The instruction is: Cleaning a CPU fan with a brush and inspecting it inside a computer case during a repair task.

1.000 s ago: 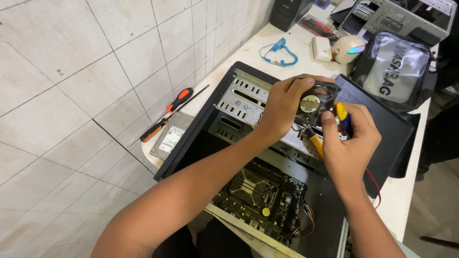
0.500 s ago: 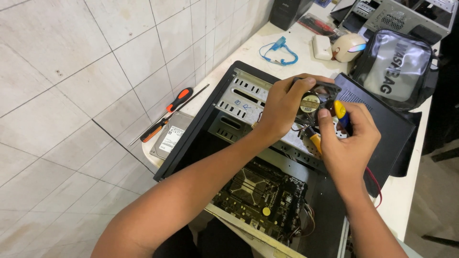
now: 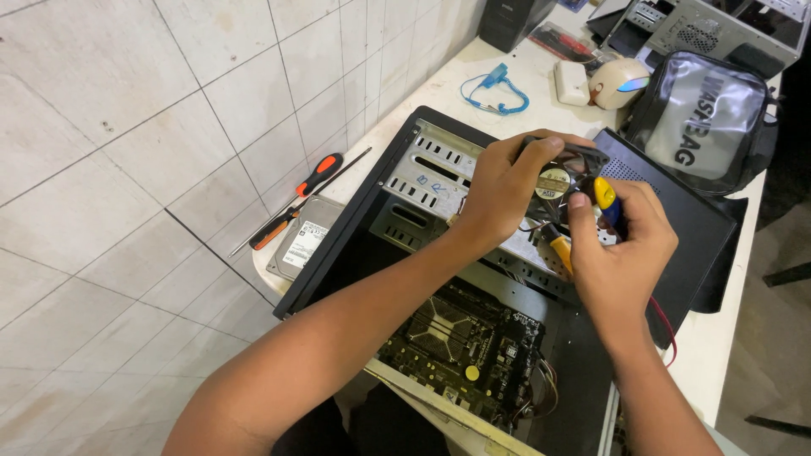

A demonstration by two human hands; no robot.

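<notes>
Gripping a black fan (image 3: 568, 169) — round gold label — left hand (image 3: 498, 190); right hand (image 3: 621, 253) clamps a yellow-handled screwdriver (image 3: 605, 196).

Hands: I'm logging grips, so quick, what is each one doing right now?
Left hand: closed around the black case fan.
Right hand: closed on a yellow-handled screwdriver, at the fan.

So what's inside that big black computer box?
Inside the open computer case lies a green circuit board with wires at its edge, and a silver metal drive cage. The left hand holds a small fan, and both arms hide what lies beneath them.
</notes>
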